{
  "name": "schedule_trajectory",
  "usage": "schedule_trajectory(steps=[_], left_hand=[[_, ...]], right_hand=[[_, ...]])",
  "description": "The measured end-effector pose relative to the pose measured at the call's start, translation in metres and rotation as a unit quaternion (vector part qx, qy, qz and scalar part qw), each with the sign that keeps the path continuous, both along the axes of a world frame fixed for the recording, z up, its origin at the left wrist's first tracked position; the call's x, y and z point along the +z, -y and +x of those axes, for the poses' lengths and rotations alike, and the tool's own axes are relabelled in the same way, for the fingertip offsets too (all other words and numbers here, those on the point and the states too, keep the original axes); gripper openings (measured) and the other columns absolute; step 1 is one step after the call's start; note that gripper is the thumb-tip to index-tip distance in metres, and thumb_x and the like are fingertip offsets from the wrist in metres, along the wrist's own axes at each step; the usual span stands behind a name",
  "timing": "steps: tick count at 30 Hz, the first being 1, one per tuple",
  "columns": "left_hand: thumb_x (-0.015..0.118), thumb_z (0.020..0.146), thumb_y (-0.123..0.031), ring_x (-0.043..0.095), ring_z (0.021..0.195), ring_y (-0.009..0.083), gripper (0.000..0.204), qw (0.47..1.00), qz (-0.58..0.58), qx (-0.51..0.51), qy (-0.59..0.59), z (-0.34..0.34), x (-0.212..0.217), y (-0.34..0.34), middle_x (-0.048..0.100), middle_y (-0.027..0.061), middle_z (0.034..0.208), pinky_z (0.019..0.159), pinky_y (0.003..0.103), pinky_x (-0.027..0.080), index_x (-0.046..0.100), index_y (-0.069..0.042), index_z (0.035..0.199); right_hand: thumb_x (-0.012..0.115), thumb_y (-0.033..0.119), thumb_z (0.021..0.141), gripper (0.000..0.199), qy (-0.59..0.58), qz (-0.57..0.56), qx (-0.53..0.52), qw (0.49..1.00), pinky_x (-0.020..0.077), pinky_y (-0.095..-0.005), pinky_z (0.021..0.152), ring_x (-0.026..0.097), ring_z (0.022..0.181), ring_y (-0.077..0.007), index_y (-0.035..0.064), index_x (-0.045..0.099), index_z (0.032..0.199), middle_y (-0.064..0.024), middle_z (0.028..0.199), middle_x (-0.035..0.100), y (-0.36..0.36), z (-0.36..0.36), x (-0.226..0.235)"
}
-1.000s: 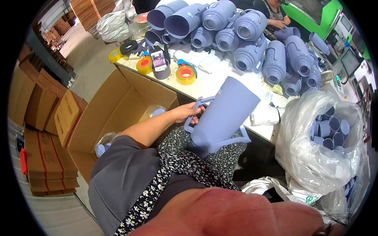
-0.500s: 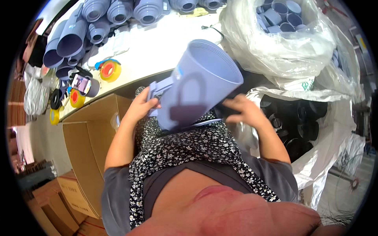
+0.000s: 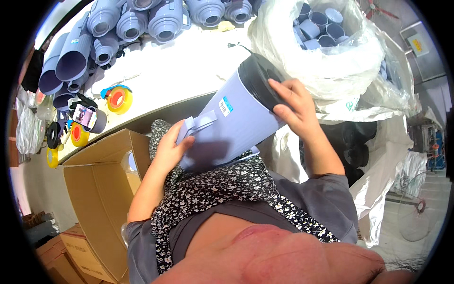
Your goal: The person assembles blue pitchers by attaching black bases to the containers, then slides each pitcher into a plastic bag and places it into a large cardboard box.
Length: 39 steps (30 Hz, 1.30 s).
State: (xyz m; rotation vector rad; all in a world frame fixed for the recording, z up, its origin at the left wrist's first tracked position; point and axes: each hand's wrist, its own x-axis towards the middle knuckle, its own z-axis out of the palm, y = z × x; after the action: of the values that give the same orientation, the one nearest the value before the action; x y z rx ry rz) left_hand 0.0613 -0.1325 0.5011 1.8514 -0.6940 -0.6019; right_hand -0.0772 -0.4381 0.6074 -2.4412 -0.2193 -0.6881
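Note:
A large blue-grey plastic jug (image 3: 236,128) lies tilted across my lap, its wide mouth toward the upper right. A small label sits on its side. My left hand (image 3: 172,146) grips it by the loop handle (image 3: 201,124) at its lower left. At the mouth is a black round lid (image 3: 257,78), and my right hand (image 3: 295,106) grasps its edge, thumb on the near side and fingers over the top. Whether the lid is fully seated I cannot tell. The jug's lower end is partly hidden by my left hand and the shadow.
More blue-grey jugs (image 3: 75,57) lie along the table's (image 3: 175,71) far left. Yellow tape rolls (image 3: 118,100) and a phone (image 3: 85,115) are near its left edge. An open carton (image 3: 99,189) stands at left. To the right are a plastic bag (image 3: 321,71) of blue-grey cups and a sack of black lids (image 3: 357,154).
A black lid now covers the jug's mouth, which was uncovered before. My right hand has come up from beside the black-lid sack onto it. My left hand still holds the handle.

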Motion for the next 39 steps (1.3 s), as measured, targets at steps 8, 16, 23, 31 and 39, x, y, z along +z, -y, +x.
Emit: schedule_trajectory(steps=[8, 16, 23, 31, 39], left_hand=[[0.062, 0.084, -0.016, 0.051, 0.111, 0.0259, 0.046, 0.999, -0.029, -0.032, 0.023, 0.007, 0.002, 0.000, 0.054, 0.0151, 0.118, 0.095, 0.033, 0.038, 0.048, -0.002, 0.125], [0.065, 0.081, -0.011, 0.053, 0.107, 0.0285, 0.047, 0.996, -0.007, -0.059, 0.064, -0.018, 0.024, 0.007, 0.051, 0.0155, 0.117, 0.089, 0.035, 0.043, 0.047, -0.004, 0.123], [0.063, 0.081, -0.012, 0.059, 0.093, 0.0275, 0.035, 0.999, 0.023, -0.034, -0.035, 0.001, 0.039, 0.006, 0.061, 0.0156, 0.098, 0.080, 0.035, 0.047, 0.053, -0.001, 0.113], [0.062, 0.084, -0.025, 0.059, 0.088, 0.0391, 0.039, 0.968, 0.034, -0.245, 0.040, -0.033, 0.045, 0.016, 0.058, 0.0267, 0.093, 0.076, 0.042, 0.045, 0.046, 0.003, 0.107], [0.061, 0.087, -0.031, 0.059, 0.091, 0.0194, 0.043, 0.983, 0.005, -0.179, 0.031, -0.035, 0.044, -0.009, 0.060, 0.0106, 0.097, 0.080, 0.033, 0.046, 0.046, -0.001, 0.114]], right_hand=[[0.064, 0.023, 0.077, 0.040, -0.007, -0.032, 0.001, 0.999, 0.0441, -0.0316, 0.072, 0.056, 0.082, -0.0259, 0.0037, 0.061, 0.112, -0.0121, 0.091, 0.057, 0.009, 0.007, 0.016], [0.063, 0.024, 0.081, 0.037, -0.141, 0.056, -0.053, 0.987, 0.0435, -0.0314, 0.076, 0.056, 0.085, -0.0246, 0.0043, 0.062, 0.111, -0.0109, 0.091, 0.057, -0.002, 0.022, -0.001], [0.059, 0.024, 0.085, 0.035, -0.062, 0.091, -0.009, 0.994, 0.0431, -0.0329, 0.079, 0.055, 0.089, -0.0257, 0.0067, 0.059, 0.115, -0.0108, 0.092, 0.058, 0.009, 0.039, -0.009], [0.050, 0.027, 0.090, 0.035, -0.154, 0.003, 0.027, 0.988, 0.0414, -0.0336, 0.084, 0.055, 0.093, -0.0278, 0.0060, 0.058, 0.117, -0.0139, 0.097, 0.060, -0.029, 0.119, 0.041], [0.070, 0.025, 0.073, 0.035, -0.053, 0.052, 0.055, 0.996, 0.0430, -0.0317, 0.070, 0.056, 0.078, -0.0236, 0.0030, 0.065, 0.101, -0.0105, 0.080, 0.058, -0.045, 0.132, 0.035]])
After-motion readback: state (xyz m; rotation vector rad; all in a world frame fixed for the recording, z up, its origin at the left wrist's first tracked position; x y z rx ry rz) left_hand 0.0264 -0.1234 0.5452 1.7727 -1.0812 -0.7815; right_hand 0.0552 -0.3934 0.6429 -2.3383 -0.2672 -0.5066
